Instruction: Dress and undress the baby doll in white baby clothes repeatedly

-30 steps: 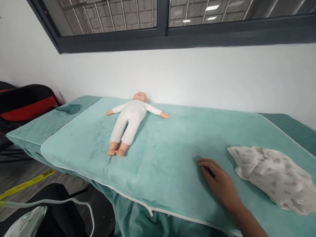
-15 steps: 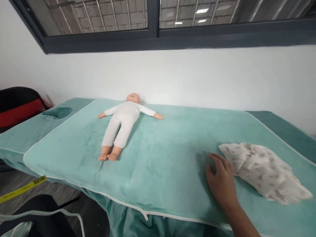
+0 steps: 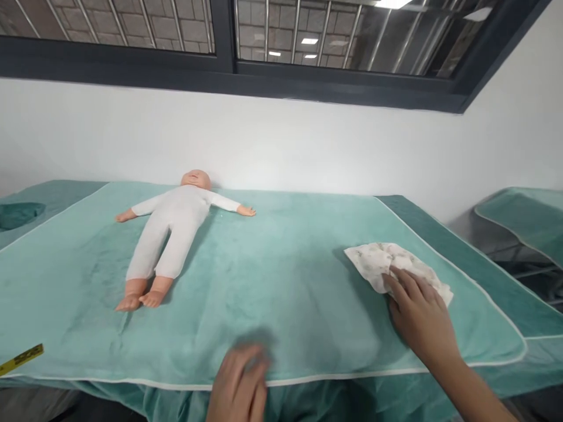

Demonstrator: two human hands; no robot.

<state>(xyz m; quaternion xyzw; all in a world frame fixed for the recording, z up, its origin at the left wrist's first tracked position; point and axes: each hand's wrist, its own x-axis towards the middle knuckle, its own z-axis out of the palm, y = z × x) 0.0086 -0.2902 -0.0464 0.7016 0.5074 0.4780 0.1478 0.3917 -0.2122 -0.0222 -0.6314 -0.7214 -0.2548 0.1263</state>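
Note:
My right hand [image 3: 424,316] lies on a bunched white cloth with a small print [image 3: 372,264], its fingers bent over the near side and pressed into the fabric. Whether the cloth is a garment or a wrap cannot be made out. Near the front edge of the bed my left hand [image 3: 240,381] is slightly blurred, with its fingers loosely curled and a gap by the thumb; nothing shows in it. A baby doll [image 3: 176,217] in a white long-sleeved bodysuit lies on its back at the left, arms spread and feet bare, apart from both hands.
A green plush cover [image 3: 290,264] with white piping spreads over the bed. The wall [image 3: 285,146] and a dark-framed window [image 3: 229,64] stand behind it. Yellow tape [image 3: 21,358] shows at the lower left. Another green-covered surface [image 3: 528,217] stands at the right.
The view has swung to the right. My right hand has moved from beside the cloth onto it, and the cloth looks more compact. My left hand has come into view at the bottom.

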